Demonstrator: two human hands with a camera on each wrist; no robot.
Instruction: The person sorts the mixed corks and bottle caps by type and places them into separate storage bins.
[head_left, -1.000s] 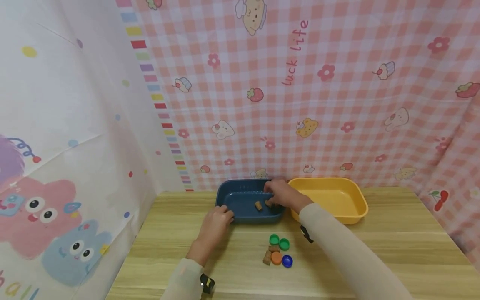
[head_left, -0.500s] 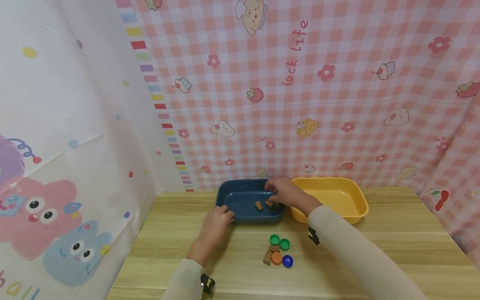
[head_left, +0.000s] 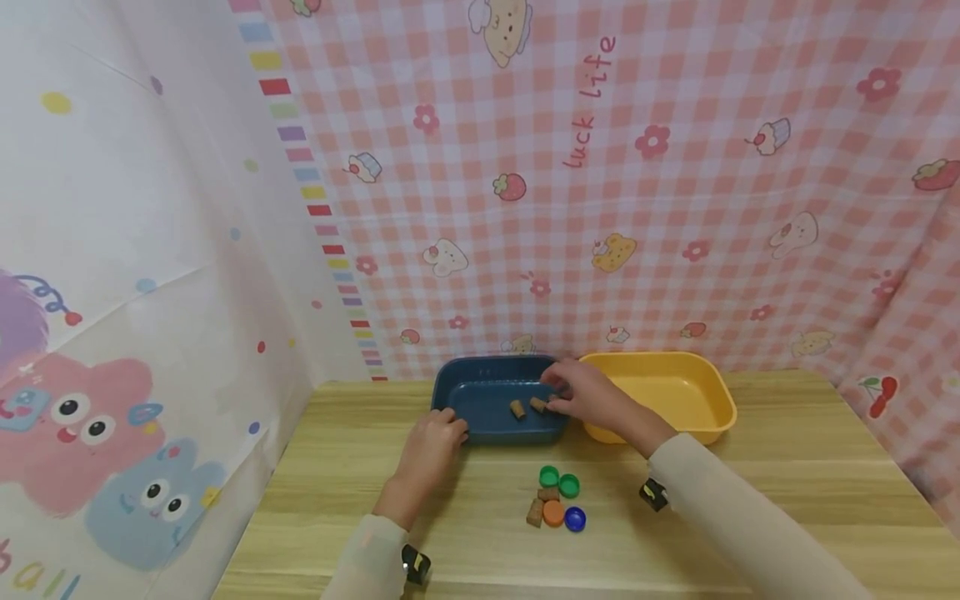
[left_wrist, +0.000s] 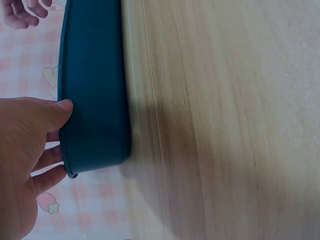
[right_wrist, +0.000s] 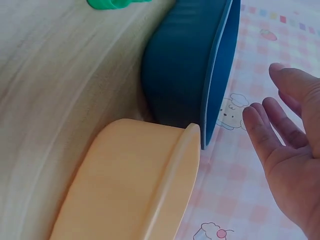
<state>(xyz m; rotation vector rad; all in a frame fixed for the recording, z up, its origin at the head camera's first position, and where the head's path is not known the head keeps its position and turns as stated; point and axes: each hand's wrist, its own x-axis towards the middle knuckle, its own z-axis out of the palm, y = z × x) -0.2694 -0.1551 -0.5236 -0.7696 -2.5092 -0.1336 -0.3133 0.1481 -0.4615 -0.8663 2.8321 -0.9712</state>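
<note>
My left hand point(head_left: 431, 446) grips the near left corner of a dark blue plastic tray point(head_left: 480, 404). In the left wrist view its thumb point(left_wrist: 62, 111) lies on the outer wall and the fingers reach over the rim. Cork stoppers lie in the right part of the tray, among them a left cork point(head_left: 517, 409) and a right cork point(head_left: 537, 405). Above the tray's right end hovers my right hand point(head_left: 592, 398), its fingers apart and holding nothing in the right wrist view; it partly hides that end.
A yellow tray point(head_left: 675, 404) stands close to the blue tray's right side. On the wooden table point(head_left: 337, 500) in front lie two green caps point(head_left: 568, 486), an orange cap point(head_left: 553, 513), a blue cap point(head_left: 575, 519) and two corks point(head_left: 535, 512). A checked cloth point(head_left: 480, 225) hangs behind.
My right hand has drawn back to the right over the tray's end, and more of the right cork shows. The left hand keeps its grip on the corner.
</note>
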